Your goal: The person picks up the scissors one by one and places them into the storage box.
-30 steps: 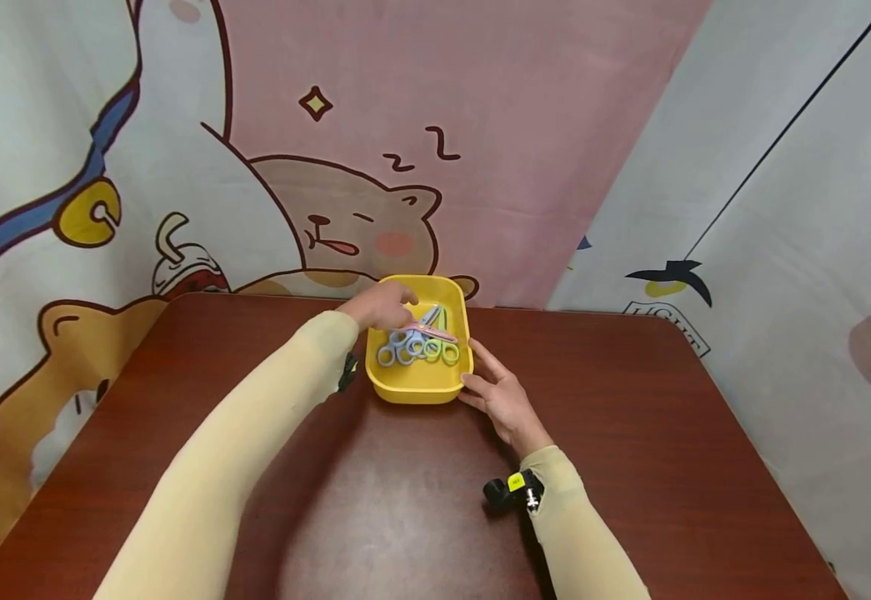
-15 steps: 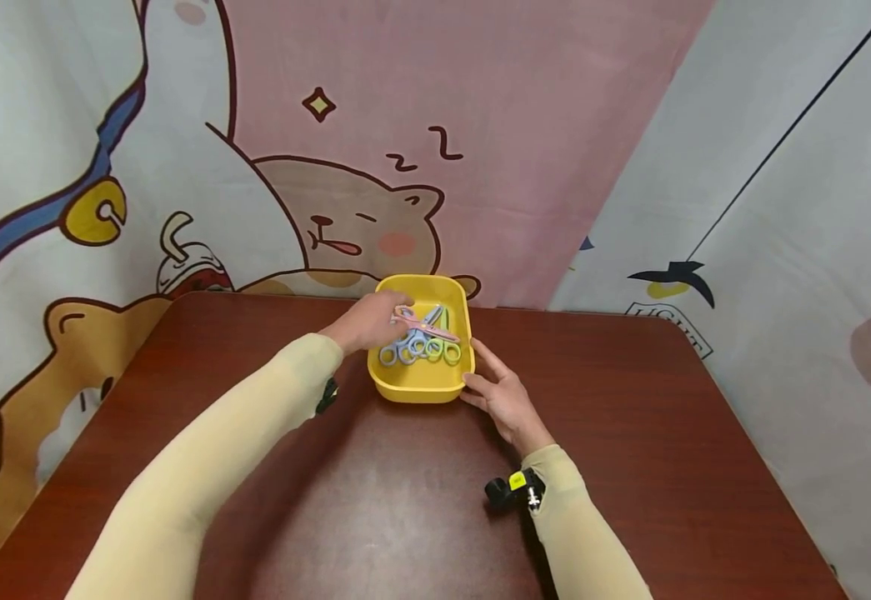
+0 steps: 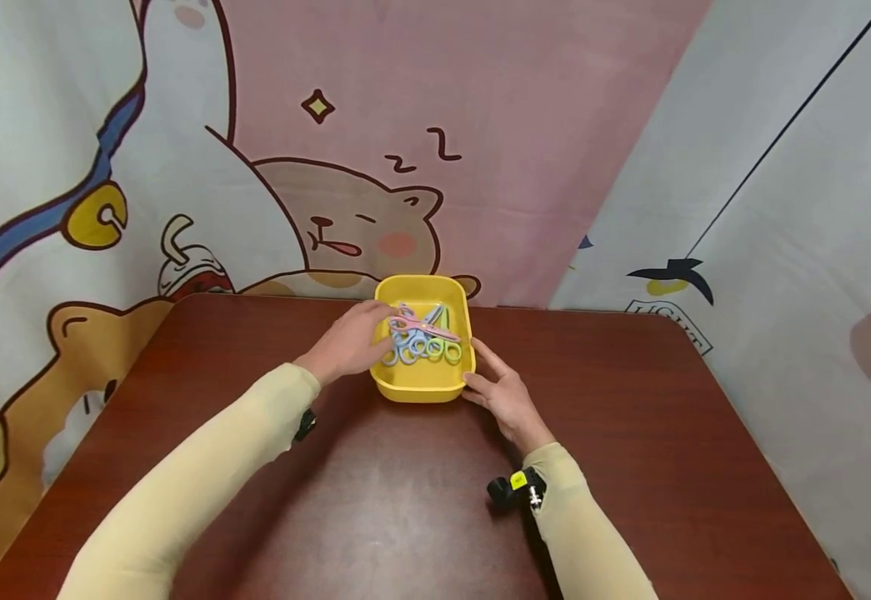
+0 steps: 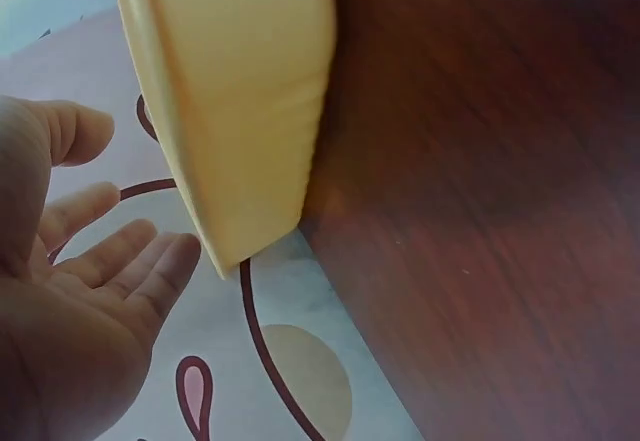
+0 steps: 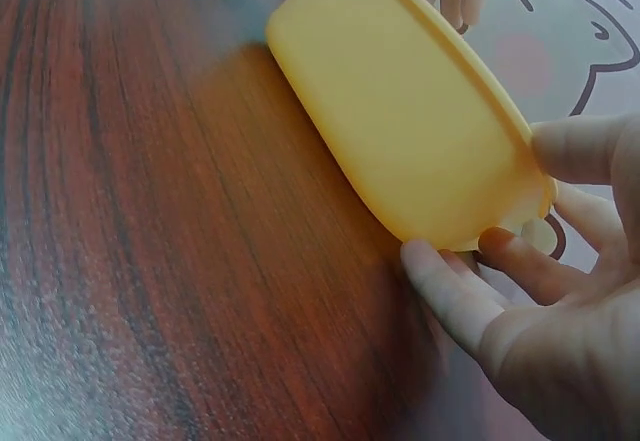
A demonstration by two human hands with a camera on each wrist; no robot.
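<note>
A yellow plastic basket [image 3: 422,381] stands near the table's far edge with several pairs of scissors in it. Pink scissors [image 3: 438,331] lie across the top of blue scissors [image 3: 414,339] and green scissors [image 3: 444,320]. My left hand [image 3: 351,340] is at the basket's left rim, fingers loosely bent and fingertips close to the scissors' handles. The left wrist view shows that hand [image 4: 80,311] with nothing in its grasp. My right hand [image 3: 508,404] touches the basket's near right corner. In the right wrist view its thumb meets the rim and its other fingers rest against the outer wall.
The brown wooden table [image 3: 375,500] reaches toward me and out to both sides. A cartoon-print cloth [image 3: 525,150] hangs right behind the table's back edge, close to the basket.
My left hand has drawn back leftward and toward me from over the scissors, uncovering the pink handles. My right hand has stayed against the basket, which has hardly moved.
</note>
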